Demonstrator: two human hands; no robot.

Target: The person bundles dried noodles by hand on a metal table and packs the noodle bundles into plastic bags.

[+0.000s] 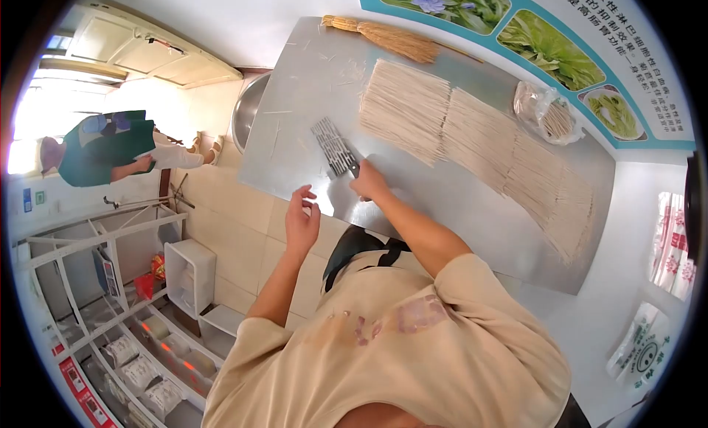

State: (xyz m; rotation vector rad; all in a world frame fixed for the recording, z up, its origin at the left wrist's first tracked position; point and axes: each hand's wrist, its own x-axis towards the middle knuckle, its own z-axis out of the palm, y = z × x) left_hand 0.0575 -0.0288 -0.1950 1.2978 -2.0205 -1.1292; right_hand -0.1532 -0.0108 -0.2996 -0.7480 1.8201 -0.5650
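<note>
Gripping the dark handle of a wide-bladed cleaver [336, 147], our right hand [368, 182] has its fingers closed together around it, near the table's near edge. The blade points to the far left over the metal table [295, 144], its face streaked with pale strips. Our left hand [302, 220] is empty, its fingers loosely bent and slightly apart, by that same edge, to the left of the right hand.

To the right of the cleaver we see pale strands [476, 133] laid side by side in adjoining bundles that run toward the right end. Loose bits lie scattered at the far left, near a straw brush [387, 39]. A clear plastic bag [548, 113] of thin sticks sits on the far right side. Beyond the table's left end are a metal bowl [249, 111] and a person in green [110, 149].
</note>
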